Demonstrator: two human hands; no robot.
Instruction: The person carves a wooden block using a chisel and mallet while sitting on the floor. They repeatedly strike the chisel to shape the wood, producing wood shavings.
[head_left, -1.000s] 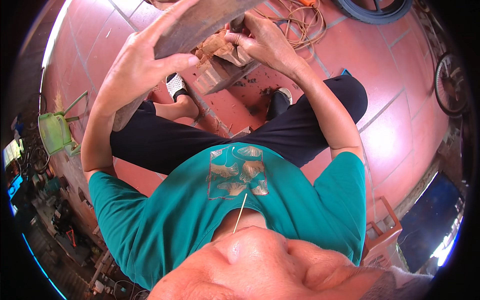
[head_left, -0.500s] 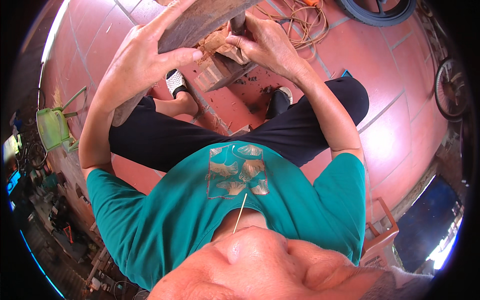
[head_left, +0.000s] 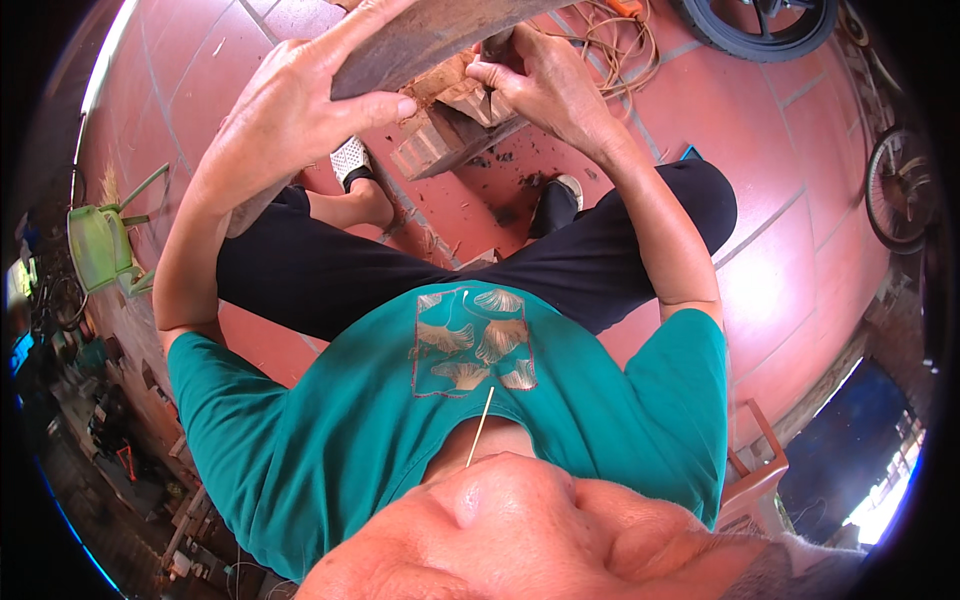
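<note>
In the head view, a long grey-brown board slants from the person's left forearm up to the top edge, and it serves as the landmark. The left hand lies over this board, thumb and forefinger spread apart with the board showing between them; its other fingertips are hidden, so whether it grips cannot be told. The right hand, just right of the board, is closed around a dark rod-like handle, its thumb pressed along the near side. Under the board's right-hand edge sits rough reddish-brown wood, and a pale-ended wooden block lies just below that; whether the board touches either one cannot be told. Below the board, a white perforated shoe stands left of the block, and a dark shoe with a pale toe stands farther right, near dark scraps on the red tiles. Right of the board lie a coiled orange cable and, farther off, a black-tyred wheel. Well left of the board stands a green chair
</note>
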